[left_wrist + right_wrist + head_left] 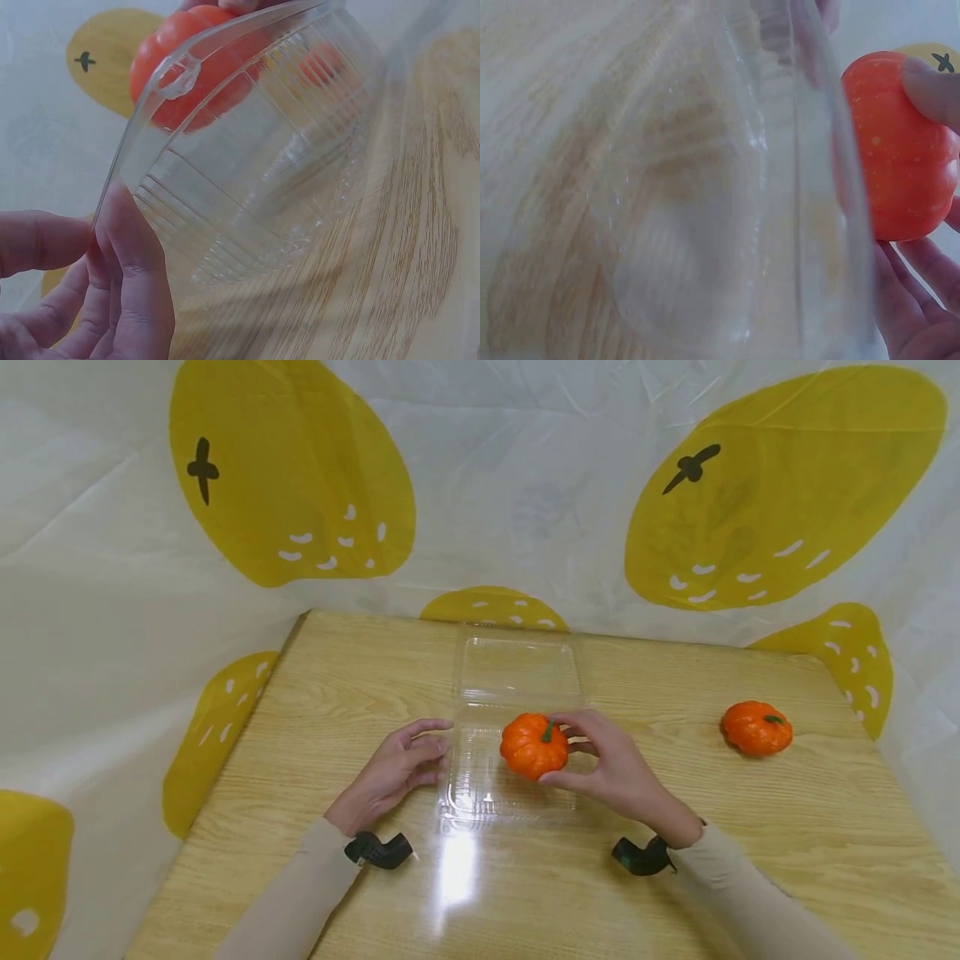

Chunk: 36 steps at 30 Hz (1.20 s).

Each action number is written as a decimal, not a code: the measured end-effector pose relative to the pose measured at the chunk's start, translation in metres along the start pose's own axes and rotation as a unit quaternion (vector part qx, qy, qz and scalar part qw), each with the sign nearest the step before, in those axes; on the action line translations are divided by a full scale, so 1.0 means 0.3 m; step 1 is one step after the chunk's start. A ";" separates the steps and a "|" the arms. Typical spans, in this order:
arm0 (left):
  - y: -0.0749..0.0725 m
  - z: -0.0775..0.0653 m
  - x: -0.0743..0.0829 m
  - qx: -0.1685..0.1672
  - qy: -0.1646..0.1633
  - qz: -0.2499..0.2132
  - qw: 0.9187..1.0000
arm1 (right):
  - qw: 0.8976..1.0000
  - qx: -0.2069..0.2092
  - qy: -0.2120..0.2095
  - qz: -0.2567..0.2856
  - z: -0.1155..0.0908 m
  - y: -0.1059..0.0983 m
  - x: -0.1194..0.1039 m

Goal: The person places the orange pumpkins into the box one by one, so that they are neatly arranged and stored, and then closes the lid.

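A clear plastic clamshell container (468, 777) lies opened out on the table, its lid (517, 667) folded back away from me. My left hand (393, 770) pinches the container's left rim between thumb and fingers, as the left wrist view shows close up. Over the container's base, my right hand (618, 768) grips a small orange toy pumpkin (527, 750) from its right side, thumb on the near side and fingers behind. The pumpkin's green stem points up toward the right. In the right wrist view the pumpkin (896, 165) appears above the container's rim.
A second orange pumpkin (756, 728) with a green stem lies on the right part of the wooden table (360, 668). Behind the table hangs a pale sheet (517, 468) printed with big yellow fruit. Each wrist wears a black curved camera mount.
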<state>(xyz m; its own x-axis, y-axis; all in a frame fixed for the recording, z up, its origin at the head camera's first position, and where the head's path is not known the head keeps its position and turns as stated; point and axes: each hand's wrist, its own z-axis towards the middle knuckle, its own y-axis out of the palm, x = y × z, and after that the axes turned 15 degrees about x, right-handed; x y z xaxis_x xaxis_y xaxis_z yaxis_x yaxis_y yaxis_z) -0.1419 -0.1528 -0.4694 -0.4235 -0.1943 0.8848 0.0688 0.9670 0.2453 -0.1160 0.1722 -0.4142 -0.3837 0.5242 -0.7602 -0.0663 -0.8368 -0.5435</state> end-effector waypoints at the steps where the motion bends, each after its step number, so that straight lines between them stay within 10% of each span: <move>1: 0.000 -0.001 0.000 0.000 0.000 -0.001 1.000 | 1.000 -0.002 0.000 0.001 -0.001 0.006 -0.002; 36: 0.002 -0.003 -0.001 -0.007 -0.008 -0.019 1.000 | 0.998 -0.060 0.010 -0.007 -0.014 0.120 -0.029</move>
<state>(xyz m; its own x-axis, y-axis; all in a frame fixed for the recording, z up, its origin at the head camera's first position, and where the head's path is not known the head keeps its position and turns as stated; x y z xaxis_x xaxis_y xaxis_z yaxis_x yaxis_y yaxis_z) -0.1409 -0.1522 -0.4691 -0.4408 -0.2271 0.8684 0.0647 0.9569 0.2831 -0.1112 0.1382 -0.4286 -0.3659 0.5401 -0.7579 0.0399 -0.8045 -0.5926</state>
